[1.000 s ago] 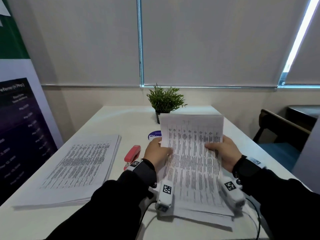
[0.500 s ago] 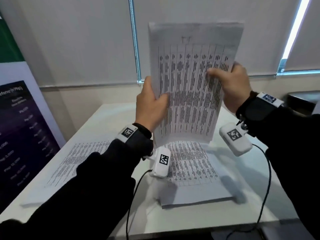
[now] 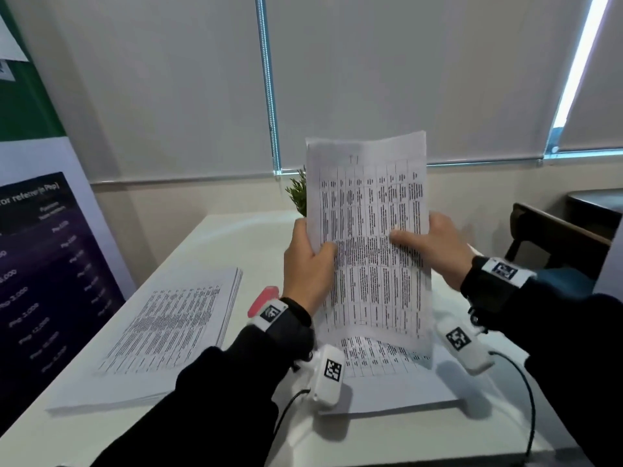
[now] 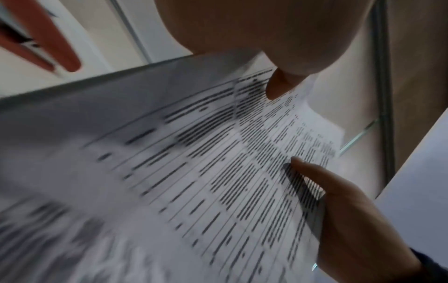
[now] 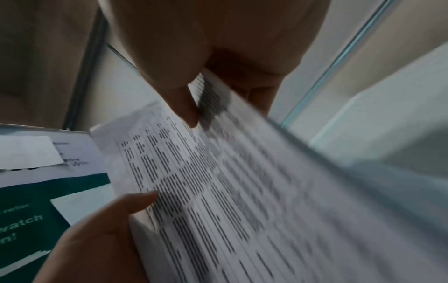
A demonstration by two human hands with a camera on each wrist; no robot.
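A thin bundle of printed table sheets (image 3: 371,237) stands upright above the table, its lower edge close over a paper stack (image 3: 387,382). My left hand (image 3: 308,261) grips its left edge, thumb on the front. My right hand (image 3: 435,244) grips the right edge, thumb across the print. In the left wrist view the sheets (image 4: 218,172) run under my left hand (image 4: 278,84), with the right thumb at the far edge. The right wrist view has my right hand (image 5: 189,111) pinching the sheets (image 5: 242,191); the left hand holds the opposite edge.
A second thick paper stack (image 3: 161,332) lies at the table's left. A red stapler (image 3: 263,298) sits between the stacks, behind my left wrist. A small green plant (image 3: 298,195) stands at the back. A dark banner (image 3: 43,281) stands left; a chair (image 3: 556,237) right.
Both hands lifted the sheets off the stack and stood them upright high up; now they have come down again, with the lower edge near the stack.
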